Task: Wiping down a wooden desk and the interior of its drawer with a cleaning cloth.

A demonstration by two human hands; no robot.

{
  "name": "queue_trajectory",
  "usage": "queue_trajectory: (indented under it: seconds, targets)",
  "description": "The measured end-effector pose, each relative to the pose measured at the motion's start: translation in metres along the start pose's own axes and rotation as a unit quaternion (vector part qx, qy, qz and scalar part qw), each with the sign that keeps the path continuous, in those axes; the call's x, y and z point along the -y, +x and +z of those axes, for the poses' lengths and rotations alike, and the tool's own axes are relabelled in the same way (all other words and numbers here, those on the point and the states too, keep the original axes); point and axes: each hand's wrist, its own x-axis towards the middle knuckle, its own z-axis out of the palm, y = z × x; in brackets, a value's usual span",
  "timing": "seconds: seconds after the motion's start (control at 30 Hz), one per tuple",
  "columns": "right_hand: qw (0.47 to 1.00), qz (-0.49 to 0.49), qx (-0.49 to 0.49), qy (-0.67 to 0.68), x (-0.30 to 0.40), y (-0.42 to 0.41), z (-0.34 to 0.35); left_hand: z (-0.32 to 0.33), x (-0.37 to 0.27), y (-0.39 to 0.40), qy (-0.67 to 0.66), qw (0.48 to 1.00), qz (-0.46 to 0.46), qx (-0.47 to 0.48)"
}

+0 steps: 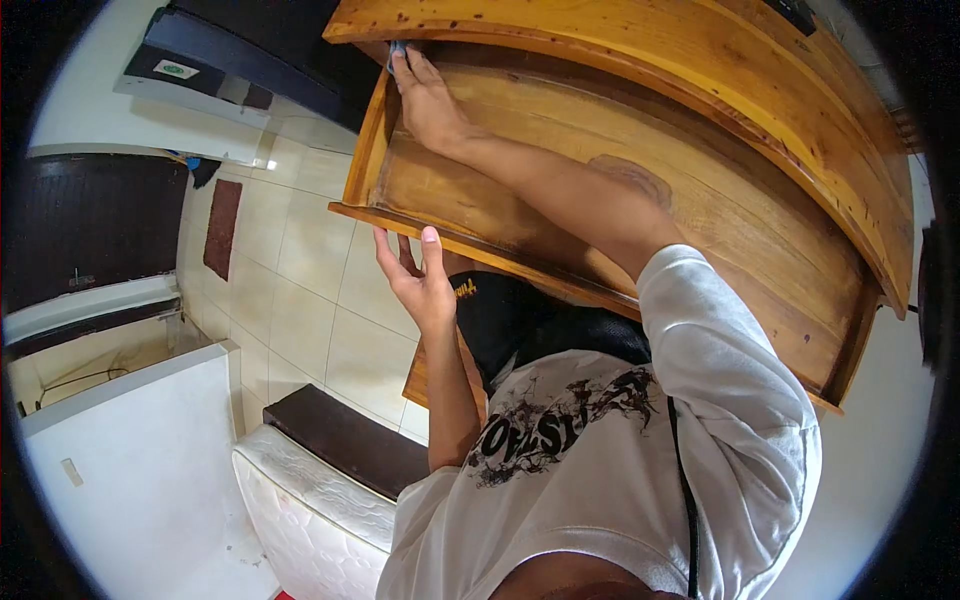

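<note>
A wooden drawer (480,105) is pulled out of a varnished wooden desk (585,52), its inside showing worn boards and a darker round stain (637,176). My right hand (429,101) reaches across the drawer to the far left corner. Its fingers press a small blue cloth (395,56) against the top of the side wall; part of the cloth is hidden under them. Below the drawer's front panel (409,225), my left hand (420,281) is raised with fingers apart and nothing in it. Its fingertips are at the panel's lower edge, and some are hidden behind it.
A wooden seat (424,375) shows beside my left forearm. Behind it lie a dark brown block (337,435) and a white mattress (315,495). Cream floor tiles (307,277) hold a reddish-brown mat (223,229). A blue-and-black broom head (201,171) stands by a dark door (97,225).
</note>
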Motion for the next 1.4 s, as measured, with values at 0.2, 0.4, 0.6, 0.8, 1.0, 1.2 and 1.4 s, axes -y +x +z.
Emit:
queue_trajectory:
  seconds: [0.2, 0.4, 0.6, 0.8, 1.0, 1.2, 1.4]
  targets:
    - [0.954, -0.200, 0.149, -0.167, 0.028, -0.009, -0.029, -0.008, 0.009, -0.001, -0.009, 1.000, 0.013, -0.008]
    - [0.913, -0.313, 0.243, -0.099, 0.024, 0.005, -0.051, -0.007, 0.011, -0.001, -0.021, 1.000, 0.015, -0.012]
    - [0.943, -0.207, 0.176, -0.193, -0.008, 0.035, -0.048, -0.001, 0.006, -0.001, -0.005, 1.000, 0.027, 0.000]
    - [0.993, -0.093, 0.063, -0.019, 0.013, -0.022, -0.019, -0.004, 0.009, 0.000, -0.014, 1.000, 0.024, -0.008]
    - [0.973, 0.165, -0.034, 0.156, 0.025, 0.001, 0.001, -0.007, 0.006, -0.002, 0.000, 1.000, 0.025, -0.011]
    - [0.962, 0.244, 0.013, 0.118, -0.010, 0.042, 0.001, -0.004, 0.007, -0.002, 0.007, 0.999, 0.047, -0.002]
    - [0.963, 0.258, 0.022, 0.074, -0.016, 0.047, 0.003, -0.005, 0.006, 0.000, -0.001, 0.999, 0.032, 0.018]
